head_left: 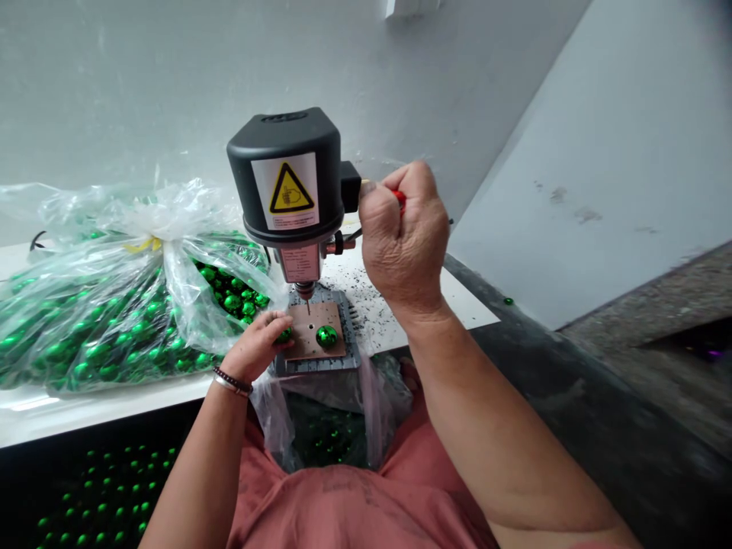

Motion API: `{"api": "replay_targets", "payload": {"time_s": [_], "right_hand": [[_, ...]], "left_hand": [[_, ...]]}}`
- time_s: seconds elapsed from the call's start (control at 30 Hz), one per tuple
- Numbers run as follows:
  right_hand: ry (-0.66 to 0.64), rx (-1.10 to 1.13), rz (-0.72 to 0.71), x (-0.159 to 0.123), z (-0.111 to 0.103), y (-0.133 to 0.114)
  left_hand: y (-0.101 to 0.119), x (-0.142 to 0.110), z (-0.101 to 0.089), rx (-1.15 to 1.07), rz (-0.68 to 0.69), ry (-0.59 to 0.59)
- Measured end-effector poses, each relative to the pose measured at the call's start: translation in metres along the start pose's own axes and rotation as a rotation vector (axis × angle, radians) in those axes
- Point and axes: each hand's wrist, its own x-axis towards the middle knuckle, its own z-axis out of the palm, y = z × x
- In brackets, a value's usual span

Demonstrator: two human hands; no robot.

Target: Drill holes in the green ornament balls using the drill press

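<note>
A small bench drill (pixel 289 191) with a black head and a yellow warning label stands on a white table (pixel 103 404). My right hand (pixel 403 240) is closed in a fist round its red-tipped feed lever (pixel 399 198). My left hand (pixel 255 347) pinches a shiny green ball (pixel 284 334) at the left edge of the brown drill plate (pixel 309 347). A second green ball (pixel 326 336) rests on that plate, right of the thin drill bit (pixel 307 306).
A large clear plastic bag (pixel 108 305) stuffed with green balls lies left of the drill. Another clear bag (pixel 332 427) holding green balls hangs open at my lap below the table edge. More green balls (pixel 97 496) lie in a dark bin underneath. Dark swarf (pixel 371 297) litters the table.
</note>
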Motion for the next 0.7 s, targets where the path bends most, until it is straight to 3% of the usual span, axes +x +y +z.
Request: {"api": "replay_targets", "payload": {"time_s": [0.17,0.37,0.7], "right_hand": [[-0.015,-0.007,0.032,-0.001,-0.002,-0.001],[-0.032,0.0,0.014,-0.001,-0.002,0.0],[-0.042,-0.036,0.019,-0.004,-0.005,-0.001]], "left_hand": [[-0.001,-0.004,0.002,-0.209,-0.114,-0.117],[-0.012,0.002,0.003,-0.177,-0.035,0.032],[-0.014,0.01,0.015,0.272,0.159,0.111]]}}
